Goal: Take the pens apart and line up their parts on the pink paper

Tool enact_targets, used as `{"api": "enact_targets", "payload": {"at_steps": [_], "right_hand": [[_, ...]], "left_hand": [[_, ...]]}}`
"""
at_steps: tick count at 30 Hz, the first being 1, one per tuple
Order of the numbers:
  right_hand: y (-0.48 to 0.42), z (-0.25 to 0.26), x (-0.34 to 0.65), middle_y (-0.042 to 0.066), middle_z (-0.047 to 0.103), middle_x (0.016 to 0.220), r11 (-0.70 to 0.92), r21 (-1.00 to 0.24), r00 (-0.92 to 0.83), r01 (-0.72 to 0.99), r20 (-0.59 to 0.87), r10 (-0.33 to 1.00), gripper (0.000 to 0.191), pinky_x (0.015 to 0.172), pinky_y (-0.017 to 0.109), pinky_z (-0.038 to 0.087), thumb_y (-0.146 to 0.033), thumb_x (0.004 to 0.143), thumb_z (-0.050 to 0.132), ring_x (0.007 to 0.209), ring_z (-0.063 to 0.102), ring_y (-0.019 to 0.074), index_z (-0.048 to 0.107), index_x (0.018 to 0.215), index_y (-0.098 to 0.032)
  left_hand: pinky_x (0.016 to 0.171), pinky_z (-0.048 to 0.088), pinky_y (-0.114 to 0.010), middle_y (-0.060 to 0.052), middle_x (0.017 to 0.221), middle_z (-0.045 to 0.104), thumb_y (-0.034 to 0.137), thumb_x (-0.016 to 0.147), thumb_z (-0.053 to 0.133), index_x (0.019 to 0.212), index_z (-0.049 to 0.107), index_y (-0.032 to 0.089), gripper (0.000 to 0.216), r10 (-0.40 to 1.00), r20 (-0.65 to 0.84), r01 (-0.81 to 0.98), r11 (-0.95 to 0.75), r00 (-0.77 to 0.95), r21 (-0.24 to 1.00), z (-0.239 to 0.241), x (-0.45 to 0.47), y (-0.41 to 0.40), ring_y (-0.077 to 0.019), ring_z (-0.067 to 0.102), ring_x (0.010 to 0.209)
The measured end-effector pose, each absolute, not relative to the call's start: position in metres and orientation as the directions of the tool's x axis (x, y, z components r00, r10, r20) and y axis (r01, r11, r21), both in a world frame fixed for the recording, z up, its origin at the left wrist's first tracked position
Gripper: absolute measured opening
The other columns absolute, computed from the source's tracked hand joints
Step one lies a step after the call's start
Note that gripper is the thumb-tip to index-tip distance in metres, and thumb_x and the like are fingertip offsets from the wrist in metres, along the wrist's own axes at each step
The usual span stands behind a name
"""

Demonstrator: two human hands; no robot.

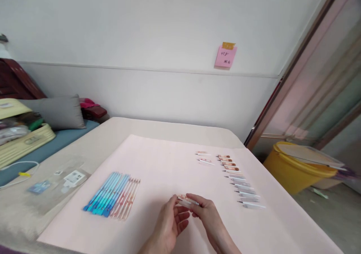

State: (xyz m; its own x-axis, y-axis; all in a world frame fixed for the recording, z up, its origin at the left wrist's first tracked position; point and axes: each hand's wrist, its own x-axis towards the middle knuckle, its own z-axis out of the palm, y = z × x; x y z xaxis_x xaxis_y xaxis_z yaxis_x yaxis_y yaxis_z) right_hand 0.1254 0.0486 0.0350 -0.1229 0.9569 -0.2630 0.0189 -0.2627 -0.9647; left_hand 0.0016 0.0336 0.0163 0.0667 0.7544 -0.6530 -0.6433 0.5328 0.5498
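Pinched by the left hand (168, 221) and right hand (205, 212), a slim pen (184, 201) looks whitish, apparently with orange marks.

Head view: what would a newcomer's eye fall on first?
Likely the blue pens, lined up on the left of the pale sheet. Then the yellow bin at far right and the pink note on the wall. Front and centre, the left hand and right hand hold slim pen parts.

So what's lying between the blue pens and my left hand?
In the head view, the red-patterned pens, then just the pink sheet.
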Motion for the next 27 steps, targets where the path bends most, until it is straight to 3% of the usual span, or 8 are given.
{"api": "enact_targets", "payload": {"at_steps": [4,11,20,27], "right_hand": [[0.072,0.013,0.146,0.001,0.065,0.065,-0.281,-0.960,-0.015,0.004,-0.282,0.959,0.037,0.053,0.023,0.038,-0.018,0.057,0.059,0.052,0.049,0.0107,0.069,0.092,-0.014],[0.141,-0.005,0.205,-0.005,0.047,0.042,-0.259,-0.965,0.116,0.034,-0.253,0.960,0.039,0.047,0.023,0.032,-0.022,0.055,0.056,0.043,0.042,0.0099,0.065,0.090,-0.008],[0.207,-0.020,0.231,-0.005,0.046,0.044,-0.270,-0.954,0.068,0.131,-0.263,0.962,0.038,0.044,0.022,0.031,-0.022,0.056,0.055,0.043,0.044,0.0101,0.063,0.091,-0.011],[0.222,-0.023,0.238,-0.006,0.045,0.045,-0.192,-0.903,0.022,0.384,-0.199,0.980,0.035,0.041,0.021,0.029,-0.033,0.065,0.053,0.040,0.042,0.0090,0.063,0.092,-0.015]], "left_hand": [[0.053,0.046,-0.024,-0.010,0.077,0.066,0.048,0.070,0.057,0.092,0.056,0.012,0.042,0.738,-0.673,-0.652,0.539,0.058,0.534,0.019,-0.003,0.038,-0.0152,0.061,0.061],[0.046,0.042,-0.020,-0.008,0.073,0.065,0.040,0.069,0.061,0.085,0.054,0.012,0.033,0.701,-0.704,-0.664,0.583,0.118,0.469,0.028,-0.009,0.045,-0.0118,0.059,0.055],[0.045,0.041,-0.018,-0.007,0.071,0.065,0.035,0.070,0.061,0.084,0.055,0.012,0.028,0.671,-0.728,-0.656,0.613,0.138,0.440,0.033,-0.007,0.056,-0.0103,0.058,0.053],[0.045,0.041,-0.018,-0.007,0.070,0.065,0.034,0.070,0.061,0.085,0.055,0.012,0.028,0.663,-0.735,-0.652,0.622,0.144,0.434,0.030,-0.005,0.056,-0.0098,0.057,0.052]]}}
